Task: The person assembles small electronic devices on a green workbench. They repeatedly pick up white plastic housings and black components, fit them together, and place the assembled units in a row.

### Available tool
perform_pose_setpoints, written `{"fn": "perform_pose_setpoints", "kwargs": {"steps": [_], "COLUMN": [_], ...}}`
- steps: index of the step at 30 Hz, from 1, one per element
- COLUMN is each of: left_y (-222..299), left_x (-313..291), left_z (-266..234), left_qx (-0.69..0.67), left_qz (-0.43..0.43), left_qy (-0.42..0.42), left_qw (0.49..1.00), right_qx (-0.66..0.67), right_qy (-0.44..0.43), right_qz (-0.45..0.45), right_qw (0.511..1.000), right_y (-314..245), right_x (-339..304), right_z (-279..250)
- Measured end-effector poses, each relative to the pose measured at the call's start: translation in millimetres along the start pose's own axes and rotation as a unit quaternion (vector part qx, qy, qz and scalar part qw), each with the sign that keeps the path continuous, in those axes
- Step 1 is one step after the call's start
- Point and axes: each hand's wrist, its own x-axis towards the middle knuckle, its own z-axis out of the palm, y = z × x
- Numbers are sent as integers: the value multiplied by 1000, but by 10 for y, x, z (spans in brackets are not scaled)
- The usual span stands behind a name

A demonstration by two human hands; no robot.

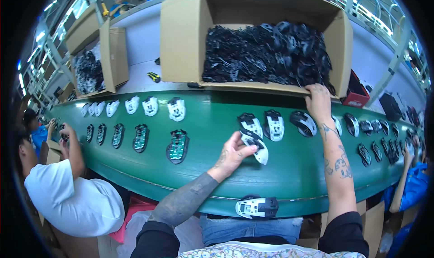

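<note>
My left hand (230,156) is closed on a computer mouse shell (260,153), white with a black part, held over the green conveyor belt (212,167). Just behind it on the belt lie two more white-and-black mouse shells, one (247,119) partly covered by the held one and another (274,126) beside it. My right hand (319,102) is at the front rim of a large cardboard box (184,36) full of loose black plastic parts (253,54). Its fingers are bent together, and their tips are partly hidden. Nearest my body, a white-and-black mouse shell (257,208) rests on the belt's edge.
White shells (176,109) line the belt's left, with green circuit boards in black bases (177,146) in front. More mouse parts (351,124) lie beyond my right forearm. A smaller carton (118,56) and yellow-black cutters (153,76) sit behind. People work on both sides, one in white (74,194).
</note>
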Motion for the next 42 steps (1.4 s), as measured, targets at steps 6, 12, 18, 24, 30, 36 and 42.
{"fn": "perform_pose_setpoints", "kwargs": {"steps": [6, 12, 18, 24, 30, 36, 42], "left_y": [-1, 8, -8, 1, 9, 34, 5], "left_x": [-23, -19, -22, -25, -20, -21, -31], "left_z": [-25, -27, -22, -31, -34, -54, -64], "left_qx": [17, -2, 5, 9, 27, 16, 3], "left_qz": [-28, -40, -47, -61, -69, -66, -69], "left_qy": [14, 19, 13, 13, 2, 5, 20], "left_qw": [999, 999, 999, 998, 997, 998, 997], "right_qx": [-69, 42, 8, 95, -38, 44, 105], "right_qy": [-1, -61, -52, -71, -57, -77, 3], "right_qz": [25, 27, -24, -49, 0, 28, 18], "right_qw": [997, 997, 998, 992, 998, 996, 994], "right_y": [55, 4, -60, -35, 66, 33, 59], "right_x": [29, 111, 89, 142, 81, 116, 58], "right_z": [13, -76, -68, -115, -231, -305, -321]}}
